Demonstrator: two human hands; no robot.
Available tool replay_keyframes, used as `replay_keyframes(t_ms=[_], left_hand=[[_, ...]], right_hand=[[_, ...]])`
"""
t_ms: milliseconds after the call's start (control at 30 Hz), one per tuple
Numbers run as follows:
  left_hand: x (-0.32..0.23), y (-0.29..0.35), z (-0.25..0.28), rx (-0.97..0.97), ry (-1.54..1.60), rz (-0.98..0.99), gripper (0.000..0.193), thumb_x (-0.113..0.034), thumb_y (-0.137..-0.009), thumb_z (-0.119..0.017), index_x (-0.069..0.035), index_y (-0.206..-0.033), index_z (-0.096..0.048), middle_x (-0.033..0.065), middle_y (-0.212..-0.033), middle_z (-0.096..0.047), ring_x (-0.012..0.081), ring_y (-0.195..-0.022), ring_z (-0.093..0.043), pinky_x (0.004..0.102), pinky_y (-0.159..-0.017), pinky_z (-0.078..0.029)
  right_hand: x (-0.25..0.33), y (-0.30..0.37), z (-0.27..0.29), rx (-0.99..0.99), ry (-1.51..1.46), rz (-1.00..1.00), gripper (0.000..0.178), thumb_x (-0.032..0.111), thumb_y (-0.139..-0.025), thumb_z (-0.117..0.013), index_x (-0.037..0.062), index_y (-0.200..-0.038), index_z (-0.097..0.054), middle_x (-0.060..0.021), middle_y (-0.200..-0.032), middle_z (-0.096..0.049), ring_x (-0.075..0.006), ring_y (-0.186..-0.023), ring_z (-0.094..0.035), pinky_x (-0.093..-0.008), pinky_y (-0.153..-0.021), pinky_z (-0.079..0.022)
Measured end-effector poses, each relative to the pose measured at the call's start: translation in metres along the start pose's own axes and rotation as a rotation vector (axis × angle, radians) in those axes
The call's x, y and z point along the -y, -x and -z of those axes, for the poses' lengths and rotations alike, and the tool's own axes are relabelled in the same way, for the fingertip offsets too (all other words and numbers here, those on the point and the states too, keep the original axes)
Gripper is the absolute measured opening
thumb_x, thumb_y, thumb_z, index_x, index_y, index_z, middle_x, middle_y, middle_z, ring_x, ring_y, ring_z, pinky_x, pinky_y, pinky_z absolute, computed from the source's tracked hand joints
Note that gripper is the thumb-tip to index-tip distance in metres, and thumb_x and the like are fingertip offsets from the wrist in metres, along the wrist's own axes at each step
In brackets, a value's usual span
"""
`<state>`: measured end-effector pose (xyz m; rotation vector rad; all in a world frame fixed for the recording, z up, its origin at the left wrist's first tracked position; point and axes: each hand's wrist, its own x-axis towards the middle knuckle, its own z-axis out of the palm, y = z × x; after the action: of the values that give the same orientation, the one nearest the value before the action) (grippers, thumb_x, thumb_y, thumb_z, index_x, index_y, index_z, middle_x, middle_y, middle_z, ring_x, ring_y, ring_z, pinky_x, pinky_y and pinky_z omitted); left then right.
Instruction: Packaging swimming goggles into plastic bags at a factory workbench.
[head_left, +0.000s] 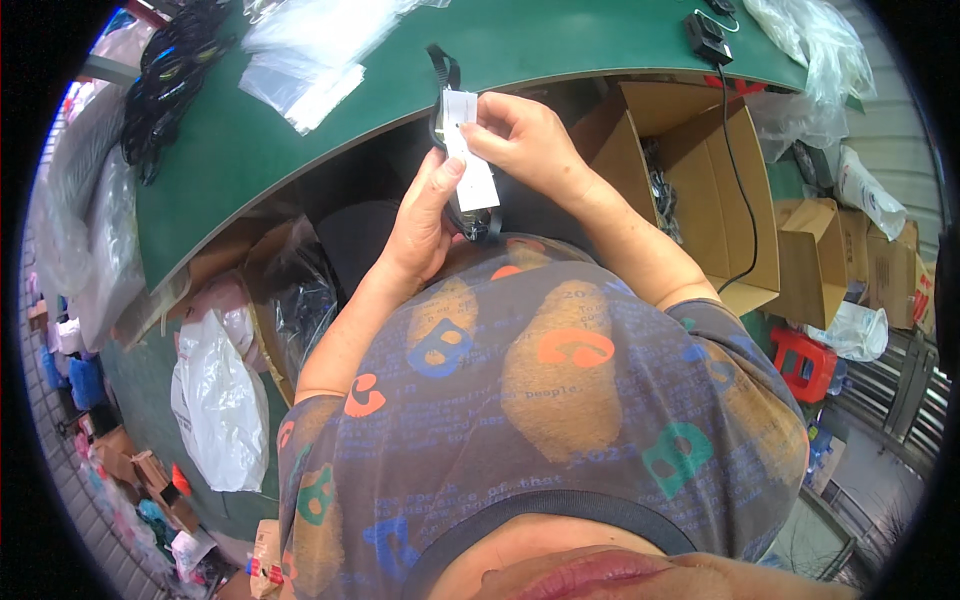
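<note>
A white rectangular card [477,175] is held upright in front of my chest, at the near edge of the green table. Behind and beside it runs a black strap [445,70]; its looped end sticks up above the card, and a dark, shiny part shows below. My left hand [425,215] is closed round the strap and card from the left, thumb on the card's face. My right hand [530,145] pinches the card's upper right side, with the thumb near a small dark hole. The card hides most of the strap's middle.
Clear plastic bags [310,70] and a bundle of black straps [170,80] lie on the green table [540,35]. An open cardboard box [715,180] stands at my right, crossed by a black cable [738,170]. A white plastic bag [215,400] sits lower left, a red stool [803,365] lower right.
</note>
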<state>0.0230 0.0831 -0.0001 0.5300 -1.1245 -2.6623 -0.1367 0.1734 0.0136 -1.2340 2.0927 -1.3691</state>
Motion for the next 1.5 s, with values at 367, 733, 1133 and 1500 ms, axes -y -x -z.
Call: replay_keyframes(t_ms=[367, 733, 1133, 1500], left_hand=[[-0.001, 0.002, 0.002, 0.038, -0.037, -0.015, 0.044, -0.012, -0.097, -0.052, -0.004, -0.139, -0.041, 0.0094, -0.107, -0.062, 0.0151, -0.088, -0.065, 0.0316, -0.066, -0.06], [-0.007, 0.004, 0.0, 0.066, 0.039, -0.009, 0.048, -0.02, -0.096, -0.054, -0.004, -0.139, -0.04, 0.0122, -0.104, -0.06, 0.0209, -0.076, -0.065, 0.0317, -0.056, -0.06], [-0.019, 0.001, 0.008, 0.184, 0.261, 0.061, 0.046, -0.022, -0.099, -0.052, -0.004, -0.14, -0.042, 0.0127, -0.102, -0.06, 0.0224, -0.076, -0.062, 0.0352, -0.056, -0.057], [-0.02, 0.003, -0.003, 0.221, 0.209, 0.062, 0.054, -0.022, -0.098, -0.054, -0.003, -0.147, -0.039, 0.0096, -0.098, -0.057, 0.0196, -0.078, -0.06, 0.0327, -0.054, -0.054]], right_hand=[[-0.001, -0.004, -0.007, -0.083, -0.209, -0.001, 0.022, 0.02, -0.088, -0.072, 0.0019, -0.096, -0.065, -0.004, -0.073, -0.066, -0.0088, -0.068, -0.063, -0.0266, -0.064, -0.052], [-0.002, -0.01, -0.01, 0.045, -0.187, -0.048, 0.02, 0.019, -0.091, -0.074, 0.0025, -0.092, -0.064, 0.002, -0.079, -0.064, -0.004, -0.073, -0.058, -0.0244, -0.066, -0.05], [-0.017, 0.016, 0.009, 0.088, -0.72, -0.305, 0.035, 0.039, -0.101, -0.064, 0.0086, -0.083, -0.063, 0.0037, -0.065, -0.053, -0.005, -0.053, -0.046, -0.021, -0.047, -0.035], [-0.043, 0.016, 0.007, 0.24, -1.454, -0.461, 0.043, 0.043, -0.102, -0.059, 0.0096, -0.129, -0.062, -0.0032, -0.105, -0.068, -0.0168, -0.097, -0.064, -0.0349, -0.08, -0.052]])
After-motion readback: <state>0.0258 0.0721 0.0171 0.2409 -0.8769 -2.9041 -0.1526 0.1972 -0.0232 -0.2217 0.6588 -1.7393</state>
